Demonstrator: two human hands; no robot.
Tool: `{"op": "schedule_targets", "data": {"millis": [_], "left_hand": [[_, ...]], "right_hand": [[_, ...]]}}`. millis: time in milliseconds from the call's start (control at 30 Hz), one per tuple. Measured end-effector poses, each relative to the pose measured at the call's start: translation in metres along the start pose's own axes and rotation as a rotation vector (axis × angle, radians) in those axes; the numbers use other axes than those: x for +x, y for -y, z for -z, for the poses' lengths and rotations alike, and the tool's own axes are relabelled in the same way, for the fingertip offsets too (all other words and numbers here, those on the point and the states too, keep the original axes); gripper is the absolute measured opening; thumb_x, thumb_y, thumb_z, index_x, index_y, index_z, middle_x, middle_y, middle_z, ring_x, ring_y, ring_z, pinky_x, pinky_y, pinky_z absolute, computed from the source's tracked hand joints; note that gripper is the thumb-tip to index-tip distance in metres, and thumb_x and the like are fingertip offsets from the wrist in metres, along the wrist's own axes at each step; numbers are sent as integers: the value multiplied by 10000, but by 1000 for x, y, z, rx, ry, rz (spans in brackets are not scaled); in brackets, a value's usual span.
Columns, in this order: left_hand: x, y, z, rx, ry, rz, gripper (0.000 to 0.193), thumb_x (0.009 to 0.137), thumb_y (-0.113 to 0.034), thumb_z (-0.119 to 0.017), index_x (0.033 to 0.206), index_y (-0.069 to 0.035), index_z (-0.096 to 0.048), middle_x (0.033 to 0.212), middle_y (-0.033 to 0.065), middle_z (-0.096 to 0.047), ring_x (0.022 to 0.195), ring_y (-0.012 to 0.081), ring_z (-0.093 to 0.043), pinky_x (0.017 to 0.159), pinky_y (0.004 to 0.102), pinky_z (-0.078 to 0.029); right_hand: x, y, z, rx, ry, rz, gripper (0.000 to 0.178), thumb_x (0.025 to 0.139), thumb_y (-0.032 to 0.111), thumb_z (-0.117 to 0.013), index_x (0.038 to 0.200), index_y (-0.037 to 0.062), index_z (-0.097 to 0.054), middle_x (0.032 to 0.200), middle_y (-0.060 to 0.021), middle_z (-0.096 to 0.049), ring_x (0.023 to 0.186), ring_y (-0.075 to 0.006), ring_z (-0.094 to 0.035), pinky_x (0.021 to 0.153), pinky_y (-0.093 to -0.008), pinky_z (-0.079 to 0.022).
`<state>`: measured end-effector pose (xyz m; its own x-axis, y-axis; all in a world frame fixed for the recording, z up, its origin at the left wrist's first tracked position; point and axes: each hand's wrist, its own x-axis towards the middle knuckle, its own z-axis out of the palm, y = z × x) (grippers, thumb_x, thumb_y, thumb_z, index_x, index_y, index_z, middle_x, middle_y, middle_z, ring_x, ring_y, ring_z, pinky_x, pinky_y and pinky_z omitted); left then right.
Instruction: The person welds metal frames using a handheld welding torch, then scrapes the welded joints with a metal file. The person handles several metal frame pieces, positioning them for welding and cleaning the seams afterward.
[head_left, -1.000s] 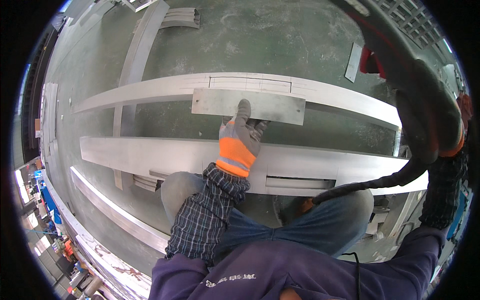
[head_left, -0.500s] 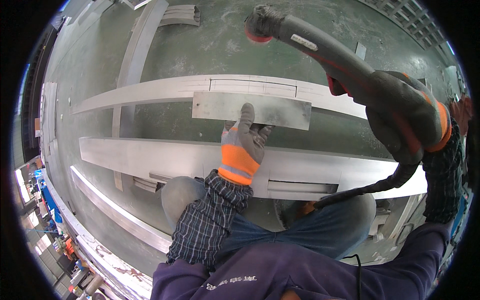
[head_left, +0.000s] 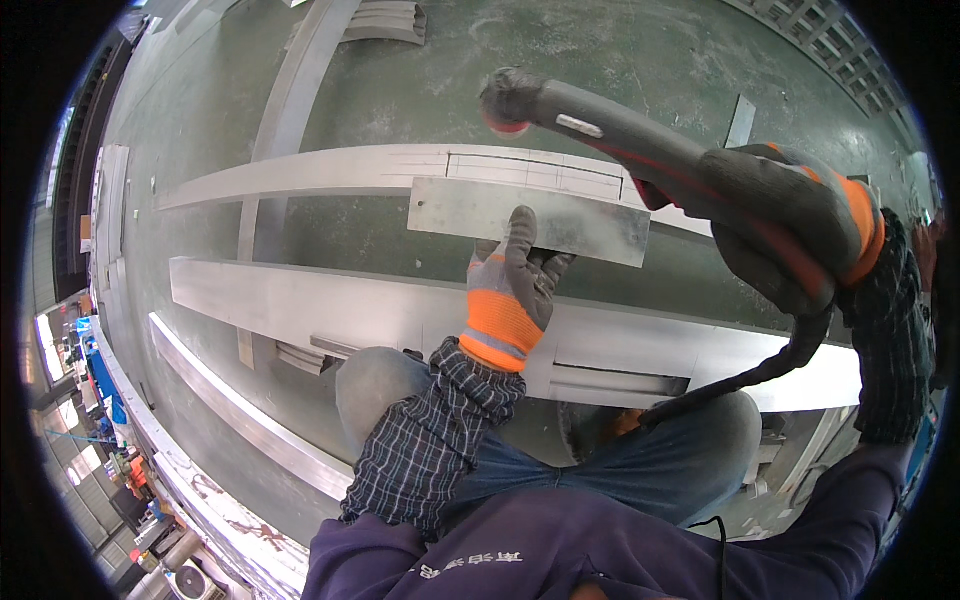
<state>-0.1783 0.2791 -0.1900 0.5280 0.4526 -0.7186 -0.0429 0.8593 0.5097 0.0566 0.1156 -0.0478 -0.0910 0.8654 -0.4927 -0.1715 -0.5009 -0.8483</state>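
Note:
My left hand (head_left: 512,285), in a grey and orange glove, presses its fingers on a flat rectangular metal plate (head_left: 470,208) that lies against a long aluminium beam (head_left: 300,175) marked with pencil lines. My right hand (head_left: 790,225), also gloved, grips a welding torch (head_left: 590,115) with a dark curved neck. The torch's tip hovers just above the plate's upper edge, over the far beam. A thick black cable (head_left: 740,385) runs from the torch handle down across my lap.
A second wide aluminium beam (head_left: 300,300) lies nearer me, across my knees. A further profile (head_left: 290,90) runs away at the upper left, and more lengths (head_left: 230,415) lie along the concrete floor at the left. Small metal offcuts (head_left: 742,120) sit at the upper right.
My right hand has swung the torch down and left, from high at the right to the plate's upper edge. My left hand stays on the plate.

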Motion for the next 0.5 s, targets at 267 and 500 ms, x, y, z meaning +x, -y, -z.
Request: {"op": "schedule_targets", "data": {"millis": [267,500], "left_hand": [[4,5,4,-4,31,-2,349,1031,-331,-669,1179,-18,-619,1085,110,-684,935,206,-690,794,312,-618],[12,6,24,294,115,-103,382,1083,-343,-564,1184,22,-611,1021,125,-686,952,200,-685,828,312,-626]], "right_hand": [[20,23,-19,47,-182,-238,559,1092,464,-447,1007,-46,-658,523,-109,-585,357,-178,-588,297,-275,-466],[43,26,-21,70,-109,-244,588,1081,489,-459,960,-42,-682,521,-104,-583,373,-179,-606,307,-274,-484]]}}
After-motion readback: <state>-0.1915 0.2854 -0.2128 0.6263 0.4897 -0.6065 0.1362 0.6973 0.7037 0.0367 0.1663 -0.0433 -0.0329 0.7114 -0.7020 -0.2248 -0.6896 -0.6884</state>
